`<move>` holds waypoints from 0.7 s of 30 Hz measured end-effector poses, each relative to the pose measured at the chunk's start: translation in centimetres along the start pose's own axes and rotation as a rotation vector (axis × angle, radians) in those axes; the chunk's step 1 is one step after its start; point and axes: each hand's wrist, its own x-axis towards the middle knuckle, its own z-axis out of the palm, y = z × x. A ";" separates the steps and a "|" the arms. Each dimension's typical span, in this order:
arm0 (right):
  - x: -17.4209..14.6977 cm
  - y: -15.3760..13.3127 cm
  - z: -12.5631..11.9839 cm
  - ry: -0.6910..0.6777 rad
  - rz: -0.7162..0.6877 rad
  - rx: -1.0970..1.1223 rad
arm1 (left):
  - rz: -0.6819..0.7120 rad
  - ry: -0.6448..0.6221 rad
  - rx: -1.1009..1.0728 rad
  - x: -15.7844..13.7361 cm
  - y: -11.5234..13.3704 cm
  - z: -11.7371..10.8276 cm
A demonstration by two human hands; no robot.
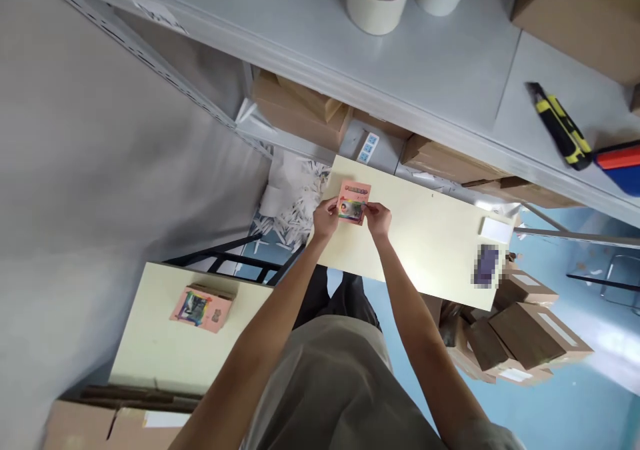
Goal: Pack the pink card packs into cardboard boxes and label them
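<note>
A pink card (355, 192) with a rainbow-edged picture on its lower part is held just over the cream table (420, 237). My left hand (326, 218) grips its left edge, fingers closed. On the opposite side, my right hand (378, 219) pinches at the right edge beside the picture; whether those fingertips hold the card or the picture's edge is too small to tell. A similar pink stack (204, 308) with a rainbow-framed picture lies on a second cream table (145, 330) at the left.
Above is a grey shelf (280, 20) with tape rolls (377, 10) and a yellow-black utility knife (560, 127). A power strip (368, 147) lies behind the table. Paper strips (293, 200) fill the left corner. Cardboard boxes (525, 333) are piled at right. A pixelated dark object (486, 266) lies near the table's right end.
</note>
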 end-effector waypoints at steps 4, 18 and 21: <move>1.8 0.0 2.5 0.101 0.084 -0.155 | -0.015 -0.064 0.032 1.9 -1.3 0.2; -3.8 -3.8 17.2 -0.142 -0.394 -0.280 | -0.473 0.335 -0.214 2.4 -15.6 -13.8; -1.5 -2.5 24.6 -0.410 -0.373 -0.318 | -0.527 0.369 -0.228 4.3 -18.7 -15.0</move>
